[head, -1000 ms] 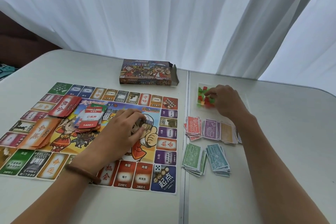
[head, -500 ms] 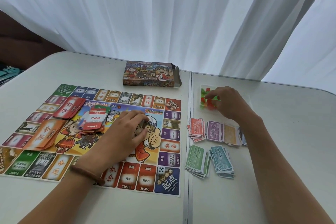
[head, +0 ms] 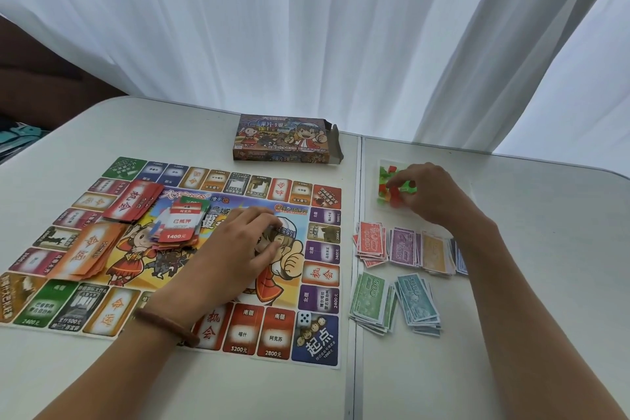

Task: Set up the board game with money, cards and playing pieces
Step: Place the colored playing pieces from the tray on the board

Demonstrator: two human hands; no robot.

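Head view: board (head: 318, 274) lies long axis left-right; right hand (head: 430, 193) pinches pieces (head: 387, 181).

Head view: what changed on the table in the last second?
Nothing visibly moved, was gripped or released; only the view shifted slightly. The right hand keeps its fingertips among the small red and green plastic pieces, the left hand stays curled on the colourful paper game board. Orange and red card piles and coloured banknote stacks lie unchanged.
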